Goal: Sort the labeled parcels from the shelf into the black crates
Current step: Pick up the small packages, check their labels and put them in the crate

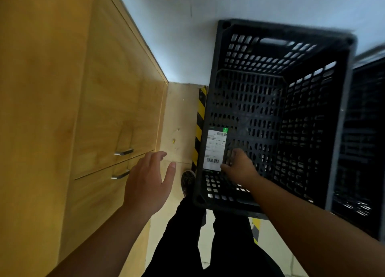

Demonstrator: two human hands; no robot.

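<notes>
A black perforated crate (279, 39) stands on the floor to my right, its inside open to view. A dark parcel with a white barcode label (215, 149) lies against the crate's near-left inner wall. My right hand (239, 165) reaches down into the crate, with its fingers curled over the parcel's right edge and the thumb at the label's lower corner. My left hand (148, 183) hovers outside the crate with its fingers spread and relaxed, holding nothing, in front of the wooden cabinet.
A wooden cabinet (62, 110) with two metal handles (124, 152) fills the left side. A second black crate (362, 130) adjoins the first at the far right. Yellow-and-black hazard tape (199, 126) marks the floor. My legs and a shoe (187, 181) are below.
</notes>
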